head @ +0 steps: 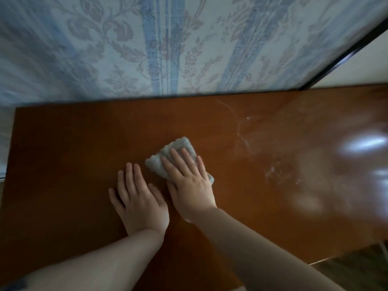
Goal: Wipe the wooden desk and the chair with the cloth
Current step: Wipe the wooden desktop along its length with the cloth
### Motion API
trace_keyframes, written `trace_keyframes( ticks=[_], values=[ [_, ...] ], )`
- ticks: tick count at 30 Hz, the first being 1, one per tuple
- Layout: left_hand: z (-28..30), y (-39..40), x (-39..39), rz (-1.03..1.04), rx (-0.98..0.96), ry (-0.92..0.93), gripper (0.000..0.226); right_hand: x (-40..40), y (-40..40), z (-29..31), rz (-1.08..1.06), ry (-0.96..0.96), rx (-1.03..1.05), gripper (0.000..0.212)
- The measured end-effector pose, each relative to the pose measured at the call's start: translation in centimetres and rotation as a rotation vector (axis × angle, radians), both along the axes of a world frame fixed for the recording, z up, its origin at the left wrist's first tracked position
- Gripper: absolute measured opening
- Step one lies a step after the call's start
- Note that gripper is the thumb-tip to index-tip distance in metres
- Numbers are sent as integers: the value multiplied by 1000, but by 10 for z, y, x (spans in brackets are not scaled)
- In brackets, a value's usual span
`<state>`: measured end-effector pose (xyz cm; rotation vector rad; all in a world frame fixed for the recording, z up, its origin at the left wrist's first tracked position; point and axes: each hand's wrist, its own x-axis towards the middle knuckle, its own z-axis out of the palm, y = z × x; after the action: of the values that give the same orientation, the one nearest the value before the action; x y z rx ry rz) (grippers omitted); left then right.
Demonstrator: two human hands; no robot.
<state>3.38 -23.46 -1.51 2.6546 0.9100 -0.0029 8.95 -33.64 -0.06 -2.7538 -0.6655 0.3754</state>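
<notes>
The wooden desk [69,148] fills the lower part of the view, its brown top glossy. A small pale grey cloth [178,147] lies folded near the desk's middle. My right hand [190,181] lies flat on the cloth with straight fingers and presses it onto the wood. Just to its left, my left hand [139,198] rests palm down on the bare desk top, fingers spread and straight. Whitish dust streaks [275,171] mark the right half of the desk. No chair is visible.
A wall with blue and white floral wallpaper [147,49] stands directly behind the desk's far edge. A dark frame strip [344,53] runs diagonally at the upper right. Floor [357,267] shows past the desk's front right edge. Light glare [365,141] sits at far right.
</notes>
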Motion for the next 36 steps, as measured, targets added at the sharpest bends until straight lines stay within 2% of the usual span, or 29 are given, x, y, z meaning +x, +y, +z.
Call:
trace_keyframes(
  ticks=[2,3,4,8,9,10,11,14,15,16,17,20,21,22,24,27,28,29,30,33,34,35,36],
  values=[
    [2,-1,1,5,-7,21,51,27,-13,4,249,32,-1,55],
    [3,-1,1,12,-15,30,52,40,-24,3,293,22,-5,55],
    [4,-1,1,14,-22,29,53,47,-36,0,230,4,-1,54],
    [6,1,-1,16,-52,-6,52,1,-50,-15,-625,-146,12,52],
    [7,1,-1,13,-59,-14,51,-17,-41,-17,-710,-168,0,53],
    [7,1,-1,9,-65,-17,51,-32,-32,-15,-692,-159,2,55],
    [7,0,-1,1,-67,-18,50,-41,-27,-12,-572,-116,6,55],
    [6,1,-3,-64,-47,-27,50,-28,-45,2,113,2,-5,52],
    [6,1,-4,-117,-37,-30,50,-18,-61,4,228,21,-10,52],
    [6,-1,-3,-178,-33,-28,51,-12,-77,3,206,6,-8,52],
    [7,-5,-1,-235,-41,-27,52,-11,-92,-1,47,-27,6,51],
    [10,-37,12,-420,-110,-99,49,-39,-112,-12,-687,-124,-34,51],
    [9,-54,17,-485,-145,-129,47,-52,-106,-15,-834,-159,-62,52],
    [8,-69,21,-530,-172,-147,46,-61,-97,-17,-891,-180,-68,53],
    [4,-88,25,-562,-169,-131,45,-72,-82,-13,-752,-106,-44,56],
    [1,-94,26,-526,-127,-105,49,-59,-106,3,-272,22,-19,54],
    [1,-94,26,-520,-111,-87,48,-50,-124,4,-174,38,-20,54],
    [3,-94,26,-516,-98,-70,47,-45,-143,2,-179,17,-16,53],
    [4,-96,27,-512,-92,-64,47,-45,-159,-2,-300,-30,-8,52],
    [4,-99,26,-512,-74,-63,46,-75,-168,-14,-1007,-158,-55,54],
    [2,-100,25,-519,-64,-61,46,-86,-155,-17,-1148,-189,-73,55],
    [1,-101,26,-523,-52,-56,46,-92,-139,-19,-1183,-205,-70,56],
    [0,-102,26,-520,-42,-56,46,-93,-125,-16,-1112,-201,-48,55]
  ],
)
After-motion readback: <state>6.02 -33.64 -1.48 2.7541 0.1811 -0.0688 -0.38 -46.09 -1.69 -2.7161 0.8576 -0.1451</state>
